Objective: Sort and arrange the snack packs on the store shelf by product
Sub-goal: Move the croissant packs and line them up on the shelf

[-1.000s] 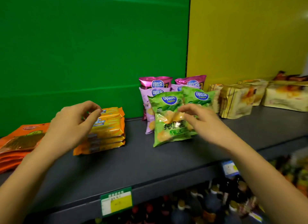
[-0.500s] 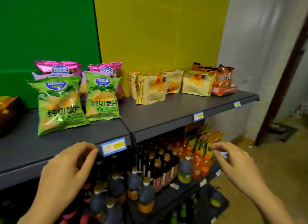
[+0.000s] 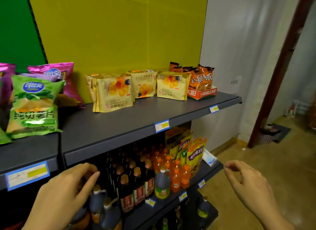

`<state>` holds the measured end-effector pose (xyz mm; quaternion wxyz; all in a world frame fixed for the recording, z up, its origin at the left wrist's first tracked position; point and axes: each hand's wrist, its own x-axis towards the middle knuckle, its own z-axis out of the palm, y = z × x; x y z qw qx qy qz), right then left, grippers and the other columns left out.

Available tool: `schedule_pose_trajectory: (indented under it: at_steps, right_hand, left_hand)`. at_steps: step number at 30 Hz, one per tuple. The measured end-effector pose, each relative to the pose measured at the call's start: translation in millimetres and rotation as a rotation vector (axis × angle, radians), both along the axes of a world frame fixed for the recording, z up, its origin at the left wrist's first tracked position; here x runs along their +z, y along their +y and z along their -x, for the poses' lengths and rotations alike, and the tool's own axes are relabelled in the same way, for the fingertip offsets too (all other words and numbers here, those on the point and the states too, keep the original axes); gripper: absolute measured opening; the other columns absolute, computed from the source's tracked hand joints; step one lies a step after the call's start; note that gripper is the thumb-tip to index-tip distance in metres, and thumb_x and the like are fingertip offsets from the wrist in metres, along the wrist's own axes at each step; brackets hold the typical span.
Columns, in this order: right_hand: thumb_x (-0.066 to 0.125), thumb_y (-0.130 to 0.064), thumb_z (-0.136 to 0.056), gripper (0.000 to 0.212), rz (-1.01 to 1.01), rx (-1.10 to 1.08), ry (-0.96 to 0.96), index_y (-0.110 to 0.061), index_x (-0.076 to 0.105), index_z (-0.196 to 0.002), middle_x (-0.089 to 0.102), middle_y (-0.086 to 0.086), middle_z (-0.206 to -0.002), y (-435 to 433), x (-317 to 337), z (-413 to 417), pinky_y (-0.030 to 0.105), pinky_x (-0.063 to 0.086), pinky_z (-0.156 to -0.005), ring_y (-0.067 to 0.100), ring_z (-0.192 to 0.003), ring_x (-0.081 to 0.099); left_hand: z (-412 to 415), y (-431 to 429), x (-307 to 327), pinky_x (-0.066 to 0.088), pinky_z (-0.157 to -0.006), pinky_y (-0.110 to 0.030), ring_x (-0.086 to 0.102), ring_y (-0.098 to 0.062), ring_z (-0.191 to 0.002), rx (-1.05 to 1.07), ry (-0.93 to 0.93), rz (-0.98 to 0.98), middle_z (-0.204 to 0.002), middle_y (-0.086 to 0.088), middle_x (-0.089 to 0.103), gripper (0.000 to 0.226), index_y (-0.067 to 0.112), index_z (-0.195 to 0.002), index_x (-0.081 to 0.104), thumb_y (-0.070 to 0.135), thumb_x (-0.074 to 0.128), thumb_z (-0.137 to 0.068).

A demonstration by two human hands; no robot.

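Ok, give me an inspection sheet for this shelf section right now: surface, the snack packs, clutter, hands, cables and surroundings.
Surface: dark grey top shelf, front part bare, price tags on its edge.
Job's things: green chip bag upright at left, pink chip bags behind it; yellow croissant packs in three groups mid-shelf; orange snack bags in a red tray at the right end.
Clutter: nothing seen on the top shelf.
Grippers: left hand and right hand both empty, fingers loosely curled, below the shelf edge.
Cables: nothing seen.
Surroundings: dark sauce bottles, orange drink bottles and yellow pouches on the lower shelf; green and yellow back panels; white wall and doorway at right.
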<state>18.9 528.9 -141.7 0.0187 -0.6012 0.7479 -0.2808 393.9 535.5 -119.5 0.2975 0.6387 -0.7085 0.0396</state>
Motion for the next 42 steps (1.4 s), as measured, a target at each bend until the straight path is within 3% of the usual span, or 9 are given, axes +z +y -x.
schedule_pose_trajectory:
  at_steps: [3,5,9,13,18,24,31,35,42]
  right_hand:
    - [0.051,-0.036,-0.09,0.009,0.053,0.04,0.028,-0.036,0.057,-0.097,0.059,-0.015,-0.094,-43,7,21,0.025,0.039,-0.065,0.009,-0.086,0.054]
    - [0.051,-0.035,-0.09,0.016,0.088,0.083,0.04,-0.032,0.06,-0.103,0.057,-0.016,-0.092,-77,17,33,0.026,0.041,-0.067,0.01,-0.089,0.057]
    - [0.053,-0.028,-0.09,0.019,0.171,0.235,-0.007,-0.025,0.062,-0.106,0.061,-0.014,-0.095,-150,47,54,0.028,0.048,-0.078,0.011,-0.094,0.06]
    - [0.057,-0.021,-0.088,0.021,0.236,0.343,-0.092,-0.018,0.061,-0.108,0.059,-0.009,-0.093,-221,73,64,0.024,0.043,-0.076,0.01,-0.087,0.057]
    - [0.06,-0.031,-0.085,0.047,0.177,0.375,-0.213,-0.014,0.048,-0.127,0.059,0.001,-0.117,-297,88,63,0.044,0.047,-0.094,0.02,-0.106,0.058]
    - [0.066,-0.033,-0.081,0.074,0.114,0.448,-0.394,-0.004,0.031,-0.139,0.042,0.015,-0.141,-378,99,52,0.041,0.037,-0.104,0.029,-0.129,0.042]
    - [0.075,-0.041,-0.069,0.089,0.079,0.509,-0.585,-0.008,0.031,-0.139,0.046,0.012,-0.139,-433,96,31,0.048,0.041,-0.103,0.031,-0.127,0.045]
    - [0.078,-0.029,-0.07,0.091,0.111,0.465,-0.705,-0.005,0.025,-0.14,0.043,0.015,-0.141,-449,98,20,0.042,0.037,-0.102,0.035,-0.129,0.043]
    - [0.071,-0.034,-0.076,0.073,0.168,0.488,-0.605,-0.005,0.037,-0.134,0.052,0.018,-0.132,-457,87,25,0.048,0.043,-0.097,0.039,-0.12,0.05]
  left_hand:
    - [21,-26,5,0.052,-0.05,-0.031,0.057,0.005,-0.069,-0.031,0.063,0.027,-0.091,0.034,0.058,0.026,0.052,-0.088,0.049,0.065,0.035,-0.071]
    - [35,-43,12,0.053,-0.05,-0.032,0.057,0.007,-0.065,-0.021,0.095,0.063,-0.09,0.036,0.058,0.025,0.053,-0.088,0.051,0.066,0.036,-0.072]
    - [64,-81,31,0.055,-0.056,-0.035,0.063,-0.001,-0.068,0.032,0.078,0.093,-0.098,0.03,0.058,0.03,0.049,-0.09,0.053,0.067,0.033,-0.076]
    - [96,-123,44,0.053,-0.058,-0.034,0.063,-0.006,-0.067,0.105,0.049,0.092,-0.073,0.022,0.063,0.033,0.045,-0.083,0.053,0.068,0.031,-0.074]
    - [128,-169,55,0.052,-0.064,-0.035,0.063,-0.015,-0.073,0.174,0.017,0.073,-0.075,0.016,0.062,0.025,0.037,-0.086,0.06,0.055,0.045,-0.079]
    - [142,-219,55,0.053,-0.074,-0.037,0.063,-0.016,-0.086,0.274,0.04,-0.005,-0.089,0.012,0.066,0.02,0.032,-0.096,0.061,0.046,0.054,-0.084]
    - [139,-257,60,0.049,-0.08,-0.035,0.059,-0.018,-0.098,0.444,0.038,-0.089,-0.111,0.002,0.063,0.035,0.022,-0.114,0.057,0.045,0.051,-0.088]
    - [121,-263,55,0.048,-0.083,-0.038,0.058,-0.022,-0.105,0.555,0.063,-0.137,-0.117,-0.002,0.062,0.034,0.019,-0.113,0.059,0.043,0.053,-0.088]
    - [78,-265,50,0.045,-0.081,-0.044,0.056,-0.033,-0.105,0.788,0.212,0.087,-0.118,-0.016,0.055,0.046,0.005,-0.114,0.053,0.039,0.062,-0.084]
